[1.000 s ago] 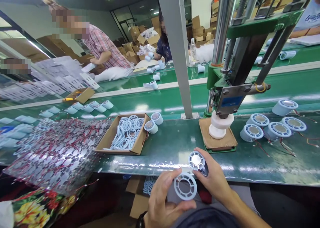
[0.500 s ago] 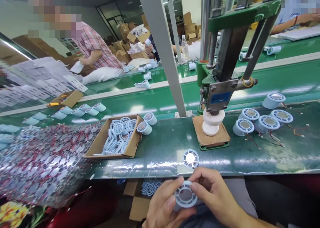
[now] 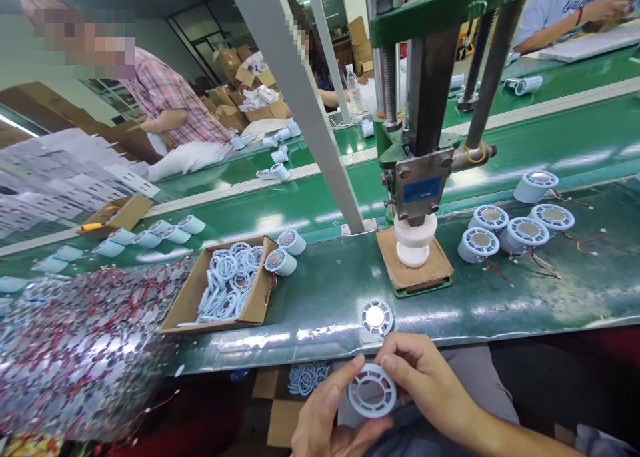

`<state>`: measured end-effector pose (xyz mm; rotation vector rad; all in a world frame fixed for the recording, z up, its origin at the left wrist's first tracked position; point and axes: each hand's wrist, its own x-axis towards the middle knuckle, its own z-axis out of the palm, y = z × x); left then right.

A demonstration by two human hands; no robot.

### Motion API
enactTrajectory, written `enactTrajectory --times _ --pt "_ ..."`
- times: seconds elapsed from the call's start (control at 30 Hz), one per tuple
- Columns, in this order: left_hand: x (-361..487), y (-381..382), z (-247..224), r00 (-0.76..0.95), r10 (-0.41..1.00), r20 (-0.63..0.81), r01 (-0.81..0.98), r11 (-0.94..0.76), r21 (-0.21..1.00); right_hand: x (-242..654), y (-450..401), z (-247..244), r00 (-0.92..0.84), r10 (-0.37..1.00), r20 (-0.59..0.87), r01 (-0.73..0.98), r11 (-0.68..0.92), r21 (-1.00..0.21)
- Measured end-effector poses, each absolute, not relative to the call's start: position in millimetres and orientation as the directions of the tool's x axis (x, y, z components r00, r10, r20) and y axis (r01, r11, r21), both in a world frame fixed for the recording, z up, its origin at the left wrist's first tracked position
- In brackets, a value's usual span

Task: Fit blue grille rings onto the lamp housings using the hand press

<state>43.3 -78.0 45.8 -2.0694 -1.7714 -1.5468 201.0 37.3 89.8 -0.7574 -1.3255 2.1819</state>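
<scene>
A light blue spoked ring piece (image 3: 372,391) is held low in front of me, below the bench edge. My left hand (image 3: 327,410) grips it from the left and below, with fingers around its rim. My right hand (image 3: 425,380) has thumb and forefinger pinched together at its upper right rim; whether anything small is between them is hidden. Just above the hands, a round blue piece with a silver centre (image 3: 377,317) lies on the bench's front edge. Behind it stands a green hand press (image 3: 423,190) with a white round pad over a brown board (image 3: 415,270).
A cardboard box of blue rings (image 3: 265,283) stands left, two blue cylinders (image 3: 291,241) beside it. Several wired cylinders (image 3: 527,231) stand right of the press. Wired metal parts (image 3: 100,330) cover the far left. A slanting post (image 3: 305,103) rises behind; people sit across the belt.
The camera view has shifted slightly, moving the bench and press leftward in the picture. Both hands keep hold around the blue ring piece, whose opening shows more clearly now.
</scene>
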Motion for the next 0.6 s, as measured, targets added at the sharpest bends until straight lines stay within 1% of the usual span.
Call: enactTrajectory --times 0.17,0.33,0.4,0.47,0.53,0.6 --pt "49 -81 45 -0.224 0.746 0.627 0.701 -0.324 0.636 205 38 96 -0.768 0.588 -0.254 -0.096 -0.498 -0.862" --pt "62 -82 43 -0.422 0.692 0.586 0.592 -0.279 0.756 211 39 97 -0.839 0.514 -0.177 -0.164 -0.551 -0.818" --pt "65 -82 47 -0.467 0.678 0.568 0.554 -0.277 0.785 213 38 97 -0.854 0.497 -0.153 -0.188 -0.57 -0.8" --pt "65 -81 52 -0.482 0.669 0.566 0.531 -0.292 0.796 212 36 95 -0.86 0.492 -0.135 -0.211 -0.585 -0.783" --pt "62 -78 58 -0.431 0.693 0.578 0.511 -0.341 0.789 210 34 90 -0.865 0.486 -0.122 -0.238 -0.613 -0.753" --pt "59 -75 63 -0.362 0.728 0.582 0.469 -0.398 0.789 207 33 85 -0.865 0.487 -0.125 -0.273 -0.664 -0.696"
